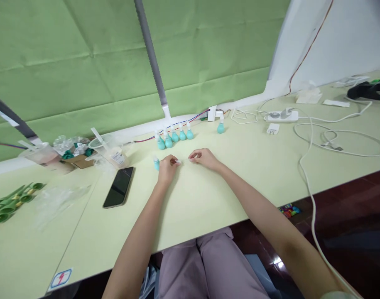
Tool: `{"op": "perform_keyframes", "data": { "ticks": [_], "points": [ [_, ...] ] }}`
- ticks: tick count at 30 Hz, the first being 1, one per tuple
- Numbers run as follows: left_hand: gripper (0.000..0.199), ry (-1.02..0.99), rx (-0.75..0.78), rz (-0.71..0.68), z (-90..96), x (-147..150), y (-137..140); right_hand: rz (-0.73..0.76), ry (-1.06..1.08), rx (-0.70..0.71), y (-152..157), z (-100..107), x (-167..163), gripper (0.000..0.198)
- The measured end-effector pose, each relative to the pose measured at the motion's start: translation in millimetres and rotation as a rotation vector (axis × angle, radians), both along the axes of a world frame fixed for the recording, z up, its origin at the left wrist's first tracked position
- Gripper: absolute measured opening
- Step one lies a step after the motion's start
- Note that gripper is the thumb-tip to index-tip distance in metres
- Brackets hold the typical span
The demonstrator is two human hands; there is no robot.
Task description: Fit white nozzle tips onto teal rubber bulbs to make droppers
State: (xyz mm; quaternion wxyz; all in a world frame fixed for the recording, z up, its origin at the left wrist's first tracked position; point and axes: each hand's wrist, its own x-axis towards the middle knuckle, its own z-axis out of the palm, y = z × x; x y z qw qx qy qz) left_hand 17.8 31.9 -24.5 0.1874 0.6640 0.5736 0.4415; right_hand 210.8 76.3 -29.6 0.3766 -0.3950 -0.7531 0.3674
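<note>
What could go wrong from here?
1. The left hand is right beside a lone turquoise bottle; a small wrist or knuckle movement might tip it.
2. The small white piece sits at that hand's fingertips, so it could slip out, and it might be hard to spot on the pale table.
3. The drink cup stands close to the phone; if knocked over, it could wet it.

Sticker [61, 278], tbl [192, 207] front edge: red zigzag sign, blue border. Label [118, 158] on cup [106, 151]: txt illegible.
</note>
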Motion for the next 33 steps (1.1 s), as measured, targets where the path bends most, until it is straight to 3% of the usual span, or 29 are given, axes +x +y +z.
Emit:
{"op": "perform_keyframes", "data": {
  "ticks": [4, 8, 13, 23, 29, 33],
  "points": [
    [0.03, -0.496, -0.116, -0.073, 2.2, 4, -7, 0.001, 0.047, 0.008, -4, 6, -3, 0.016],
    [0.038, -0.722, -0.168, -0.155, 3.4, 12, -14, 0.034, 0.091, 0.059, -13, 17, -5, 0.017],
    [0.047, -0.719, -0.165, -0.212, 5.4, 15, -17, 0.03, 0.166, 0.071, -23, 25, -7, 0.022],
    [0.031, -0.777, -0.178, -0.188, 6.0, 16, -19, -0.038, 0.133, 0.245, -31, 29, -13, 0.02],
    [0.029, -0.776, -0.164, -0.19, 9.1, 18, -20, -0.005, 0.249, 0.14, -32, 31, -15, 0.021],
    [0.028, -0.774, -0.141, -0.18, 9.3, 19, -20, 0.006, 0.32, 0.167, -29, 26, -16, 0.022]
  ]
}}
